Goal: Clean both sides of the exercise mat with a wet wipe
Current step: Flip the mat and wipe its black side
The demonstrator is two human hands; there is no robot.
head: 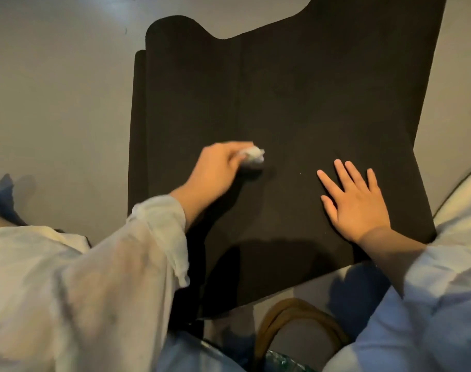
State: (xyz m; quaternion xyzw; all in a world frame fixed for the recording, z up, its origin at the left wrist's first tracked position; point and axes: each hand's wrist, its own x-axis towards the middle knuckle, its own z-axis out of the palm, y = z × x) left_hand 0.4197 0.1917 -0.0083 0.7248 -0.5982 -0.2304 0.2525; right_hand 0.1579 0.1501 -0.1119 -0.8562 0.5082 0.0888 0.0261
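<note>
A black exercise mat lies spread over the grey floor, its far end folded back on itself in layers. My left hand grips a crumpled white wet wipe and holds it down on the mat near its middle; the hand is blurred. Out to the right, my right hand rests flat on the mat, palm down with fingers spread.
Grey floor surrounds the mat on the left and right. A bag with brown handles sits at the near edge, just below the mat. A pale rounded object borders the mat at the right.
</note>
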